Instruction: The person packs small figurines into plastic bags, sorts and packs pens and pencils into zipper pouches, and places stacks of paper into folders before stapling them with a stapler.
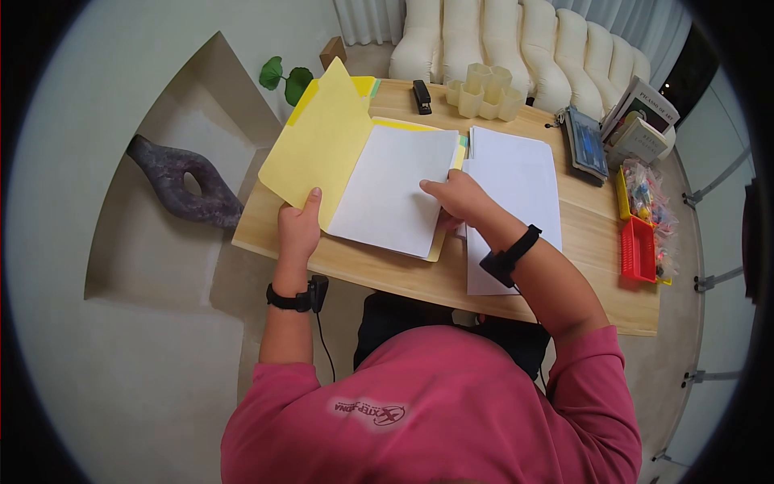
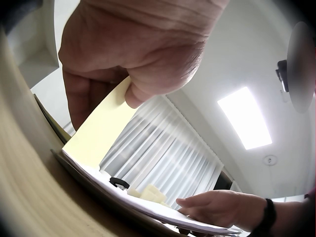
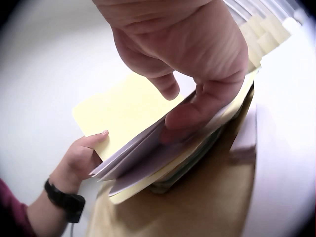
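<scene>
Pink-sleeved arms (image 1: 564,298) reach forward, left hand (image 1: 299,232) pinching yellow cover (image 1: 318,137), right hand (image 1: 463,198) papers (image 1: 395,189).

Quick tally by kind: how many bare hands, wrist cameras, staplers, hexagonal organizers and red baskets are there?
Hands (left hand, right hand): 2
Wrist cameras: 2
Stapler: 1
Hexagonal organizer: 1
Red basket: 1
Total: 7

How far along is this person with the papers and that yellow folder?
Already done, it seems: the yellow folder is open, with white sheets inside. In hand: the left hand holds the cover, the right hand the sheets' edge. Probably left: closing the folder, and perhaps dealing with the white stack beside it. I can't tell how many sheets remain.
</scene>
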Tool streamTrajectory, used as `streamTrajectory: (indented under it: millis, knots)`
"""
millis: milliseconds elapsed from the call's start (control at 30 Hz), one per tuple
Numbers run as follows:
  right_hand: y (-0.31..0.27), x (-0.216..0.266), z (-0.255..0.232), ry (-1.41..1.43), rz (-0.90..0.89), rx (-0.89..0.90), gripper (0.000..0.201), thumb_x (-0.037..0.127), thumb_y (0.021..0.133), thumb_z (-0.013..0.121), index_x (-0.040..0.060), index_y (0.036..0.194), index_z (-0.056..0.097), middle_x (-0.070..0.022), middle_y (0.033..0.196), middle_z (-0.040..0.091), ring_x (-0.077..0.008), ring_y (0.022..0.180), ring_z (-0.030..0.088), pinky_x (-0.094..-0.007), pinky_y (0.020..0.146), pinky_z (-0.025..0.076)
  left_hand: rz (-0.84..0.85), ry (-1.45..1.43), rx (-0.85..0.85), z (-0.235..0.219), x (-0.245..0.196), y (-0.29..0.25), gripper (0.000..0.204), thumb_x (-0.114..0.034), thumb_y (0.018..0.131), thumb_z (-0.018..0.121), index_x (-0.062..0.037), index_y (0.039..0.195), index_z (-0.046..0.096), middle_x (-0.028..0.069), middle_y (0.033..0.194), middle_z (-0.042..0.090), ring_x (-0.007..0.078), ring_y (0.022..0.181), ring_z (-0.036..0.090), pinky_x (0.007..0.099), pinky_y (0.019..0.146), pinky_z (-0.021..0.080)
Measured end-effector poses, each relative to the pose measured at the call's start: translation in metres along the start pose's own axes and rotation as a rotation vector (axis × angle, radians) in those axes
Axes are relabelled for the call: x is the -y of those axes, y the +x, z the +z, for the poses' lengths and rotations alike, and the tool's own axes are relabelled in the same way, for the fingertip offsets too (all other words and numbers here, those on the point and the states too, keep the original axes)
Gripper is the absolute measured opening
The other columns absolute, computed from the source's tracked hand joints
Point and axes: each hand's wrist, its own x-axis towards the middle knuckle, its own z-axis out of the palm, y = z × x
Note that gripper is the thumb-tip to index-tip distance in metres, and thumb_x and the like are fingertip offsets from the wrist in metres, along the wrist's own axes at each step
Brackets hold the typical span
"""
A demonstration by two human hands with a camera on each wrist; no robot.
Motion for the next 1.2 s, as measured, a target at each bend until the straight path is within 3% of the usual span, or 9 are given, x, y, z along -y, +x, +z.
streamTrajectory:
  millis: [33, 100, 300, 367, 433, 633, 767, 900, 1200]
  knots:
    - [-0.005, 0.005, -0.007, 0.000, 0.004, -0.002, 0.049, 0.035, 0.100, 0.070, -0.0125, 0.109, 0.067, -0.0201, 0.094, 0.076, -0.0290, 0.063, 0.074, -0.0472, 0.057, 0.061, -0.002, -0.001, 0.004, 0.000, -0.002, -0.001, 0.039, -0.028, 0.109, 0.069, 0.0100, 0.119, 0.074, 0.0126, 0.110, 0.080, 0.0182, 0.100, 0.071, 0.0347, 0.091, 0.055]
    - [-0.013, 0.012, -0.021, -0.264, -0.059, 0.024, 0.060, 0.037, 0.102, 0.067, -0.0133, 0.133, 0.057, -0.0194, 0.089, 0.077, -0.0272, 0.063, 0.075, -0.0396, 0.058, 0.059, -0.025, 0.036, -0.007, 0.000, -0.010, -0.003, 0.040, -0.028, 0.108, 0.070, 0.0100, 0.119, 0.074, 0.0126, 0.109, 0.080, 0.0181, 0.099, 0.071, 0.0350, 0.090, 0.055]
    - [-0.012, 0.014, -0.048, -0.282, -0.114, -0.029, 0.058, 0.036, 0.103, 0.065, -0.0143, 0.130, 0.061, -0.0173, 0.081, 0.077, -0.0227, 0.060, 0.074, -0.0350, 0.057, 0.057, 0.004, 0.022, -0.011, 0.000, -0.007, -0.003, 0.039, -0.027, 0.109, 0.069, 0.0104, 0.120, 0.073, 0.0126, 0.112, 0.079, 0.0182, 0.103, 0.070, 0.0345, 0.093, 0.054]
    - [-0.010, 0.022, -0.057, -0.280, -0.128, -0.059, 0.055, 0.037, 0.103, 0.064, -0.0128, 0.127, 0.065, -0.0152, 0.080, 0.077, -0.0223, 0.061, 0.074, -0.0342, 0.058, 0.057, 0.034, -0.008, -0.014, 0.001, -0.007, -0.005, 0.039, -0.026, 0.109, 0.069, 0.0106, 0.121, 0.073, 0.0125, 0.114, 0.079, 0.0179, 0.105, 0.070, 0.0342, 0.095, 0.054]
    - [0.003, 0.032, -0.066, -0.322, -0.186, -0.134, 0.044, 0.036, 0.101, 0.067, -0.0053, 0.088, 0.075, -0.0190, 0.083, 0.077, -0.0297, 0.072, 0.077, -0.0417, 0.071, 0.061, 0.077, -0.047, -0.024, 0.002, -0.008, -0.007, 0.038, -0.025, 0.109, 0.068, 0.0108, 0.122, 0.072, 0.0124, 0.115, 0.079, 0.0176, 0.106, 0.070, 0.0340, 0.096, 0.054]
    - [0.121, 0.070, -0.069, -0.618, -0.390, -0.408, 0.042, 0.038, 0.098, 0.067, -0.0020, 0.102, 0.078, -0.0247, 0.109, 0.078, -0.0452, 0.105, 0.073, -0.0498, 0.090, 0.058, 0.043, -0.068, -0.078, 0.002, -0.010, -0.030, 0.036, -0.021, 0.110, 0.068, 0.0106, 0.127, 0.070, 0.0123, 0.123, 0.077, 0.0181, 0.112, 0.068, 0.0347, 0.101, 0.052]
    - [0.184, 0.102, -0.054, -0.512, -0.402, -0.514, 0.026, 0.020, 0.091, 0.066, 0.0022, 0.103, 0.081, -0.0234, 0.110, 0.078, -0.0442, 0.106, 0.074, -0.0489, 0.090, 0.060, -0.007, -0.086, -0.092, 0.004, -0.013, -0.039, 0.036, -0.015, 0.110, 0.067, 0.0109, 0.134, 0.066, 0.0131, 0.133, 0.072, 0.0201, 0.121, 0.066, 0.0355, 0.107, 0.050]
    - [0.260, 0.103, -0.036, -0.531, -0.366, -0.537, 0.024, 0.020, 0.093, 0.067, 0.0068, 0.105, 0.083, -0.0200, 0.114, 0.079, -0.0396, 0.108, 0.076, -0.0464, 0.092, 0.061, -0.002, -0.078, -0.087, 0.006, -0.020, -0.044, 0.035, -0.017, 0.111, 0.066, 0.0107, 0.132, 0.067, 0.0125, 0.129, 0.074, 0.0194, 0.118, 0.066, 0.0353, 0.106, 0.050]
    - [0.276, 0.110, -0.040, -0.330, -0.341, -0.534, 0.034, 0.028, 0.085, 0.076, 0.0005, 0.105, 0.079, -0.0235, 0.115, 0.078, -0.0427, 0.109, 0.075, -0.0460, 0.095, 0.060, -0.010, -0.092, -0.081, 0.002, 0.001, -0.043, 0.032, -0.013, 0.111, 0.064, 0.0085, 0.134, 0.066, 0.0110, 0.131, 0.072, 0.0189, 0.120, 0.065, 0.0348, 0.107, 0.049]
